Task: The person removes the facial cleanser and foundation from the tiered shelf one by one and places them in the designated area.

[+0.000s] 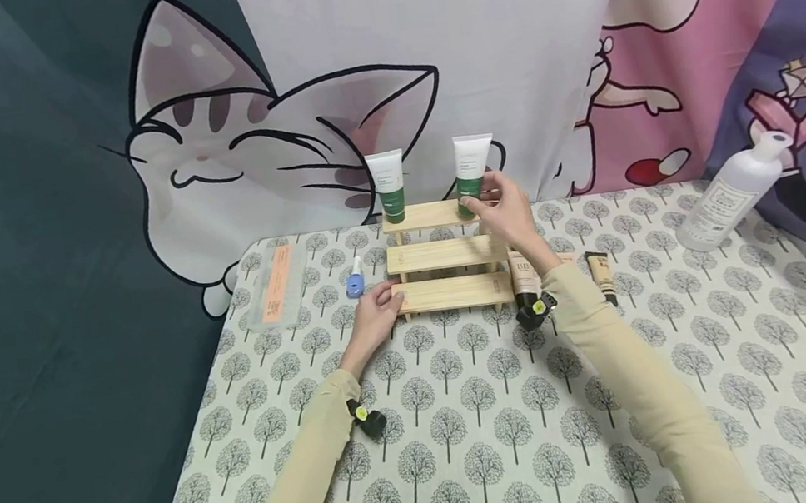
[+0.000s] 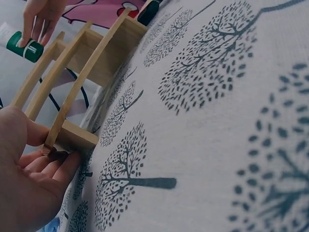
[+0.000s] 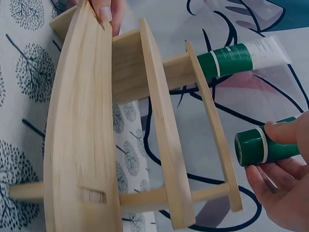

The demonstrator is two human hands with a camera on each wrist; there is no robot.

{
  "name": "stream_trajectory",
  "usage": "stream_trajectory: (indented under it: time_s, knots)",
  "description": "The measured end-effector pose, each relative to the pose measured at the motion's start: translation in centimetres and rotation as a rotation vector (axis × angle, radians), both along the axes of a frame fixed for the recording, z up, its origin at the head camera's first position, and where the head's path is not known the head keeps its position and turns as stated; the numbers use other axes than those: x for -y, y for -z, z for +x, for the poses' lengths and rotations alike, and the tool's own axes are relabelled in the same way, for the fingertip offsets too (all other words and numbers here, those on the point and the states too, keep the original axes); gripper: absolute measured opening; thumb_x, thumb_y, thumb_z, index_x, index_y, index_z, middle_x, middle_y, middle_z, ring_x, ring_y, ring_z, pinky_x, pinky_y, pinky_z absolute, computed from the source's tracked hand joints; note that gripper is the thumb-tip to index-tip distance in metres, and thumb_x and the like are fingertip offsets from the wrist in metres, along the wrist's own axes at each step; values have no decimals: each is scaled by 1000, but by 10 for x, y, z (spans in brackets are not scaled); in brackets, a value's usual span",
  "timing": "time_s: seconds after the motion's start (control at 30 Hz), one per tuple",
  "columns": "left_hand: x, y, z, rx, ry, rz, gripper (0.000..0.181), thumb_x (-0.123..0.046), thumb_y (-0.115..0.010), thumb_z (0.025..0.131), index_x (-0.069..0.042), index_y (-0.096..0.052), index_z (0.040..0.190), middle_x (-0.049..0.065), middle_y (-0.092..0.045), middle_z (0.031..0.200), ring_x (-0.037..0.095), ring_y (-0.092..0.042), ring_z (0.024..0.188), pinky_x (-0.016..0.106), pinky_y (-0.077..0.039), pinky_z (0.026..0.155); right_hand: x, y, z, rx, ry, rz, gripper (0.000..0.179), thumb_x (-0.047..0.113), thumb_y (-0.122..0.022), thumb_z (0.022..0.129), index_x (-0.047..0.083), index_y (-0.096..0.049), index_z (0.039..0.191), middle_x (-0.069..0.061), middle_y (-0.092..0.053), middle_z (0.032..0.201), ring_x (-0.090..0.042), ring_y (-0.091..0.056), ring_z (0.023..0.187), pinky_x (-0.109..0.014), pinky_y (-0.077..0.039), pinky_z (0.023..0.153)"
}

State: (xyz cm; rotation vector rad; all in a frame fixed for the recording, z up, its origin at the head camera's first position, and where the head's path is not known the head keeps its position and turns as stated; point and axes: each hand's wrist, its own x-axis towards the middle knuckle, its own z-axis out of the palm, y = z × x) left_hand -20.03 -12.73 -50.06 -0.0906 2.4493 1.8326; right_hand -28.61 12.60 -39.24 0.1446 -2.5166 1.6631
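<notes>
A three-tier wooden stepped rack (image 1: 446, 254) stands near the back of the table. My left hand (image 1: 375, 315) pinches the left end of its lowest board, thumb on top and fingers beneath in the left wrist view. My right hand (image 1: 509, 209) grips a green and white squeeze tube (image 1: 473, 157), cap downward, at the right end of the top board. In the right wrist view its green cap (image 3: 247, 147) appears slightly apart from that board. A matching squeeze tube (image 1: 387, 182) stands upright on its cap at the top board's left end.
Right of the rack lie a BB cream tube (image 1: 523, 274), partly behind my right wrist, and a small beige tube (image 1: 601, 273). A white bottle (image 1: 732, 194) stands farther right. To the left are a blue-and-white small bottle (image 1: 355, 278) and a clear flat case (image 1: 277, 285).
</notes>
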Motion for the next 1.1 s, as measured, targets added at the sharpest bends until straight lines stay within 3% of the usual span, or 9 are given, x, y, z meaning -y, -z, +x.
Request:
stream_trajectory:
  time_s: [0.4, 0.67, 1.1]
  knots:
    - [-1, -6, 0, 16, -4, -35, 49, -16, -61, 100, 2, -50, 144, 24, -61, 139, 34, -64, 125, 38, -54, 108, -22, 2, 0, 0, 42, -12, 48, 19, -73, 94, 1, -55, 133, -22, -63, 134, -37, -63, 120, -47, -53, 108]
    - [0, -6, -1, 14, -17, -49, 47, -18, -61, 100, 2, -52, 142, 24, -62, 137, 34, -64, 125, 39, -53, 108, -37, 6, -1, -64, 80, -14, 47, 19, -73, 93, -2, -55, 131, -24, -64, 130, -37, -64, 120, -46, -55, 106]
    - [-1, -1, -2, 5, -18, -38, 48, -18, -60, 100, 2, -53, 142, 25, -61, 138, 34, -64, 126, 39, -53, 108, -61, 7, 2, -60, 158, 22, 48, 23, -73, 94, -1, -57, 132, -23, -65, 130, -37, -65, 117, -45, -55, 106]
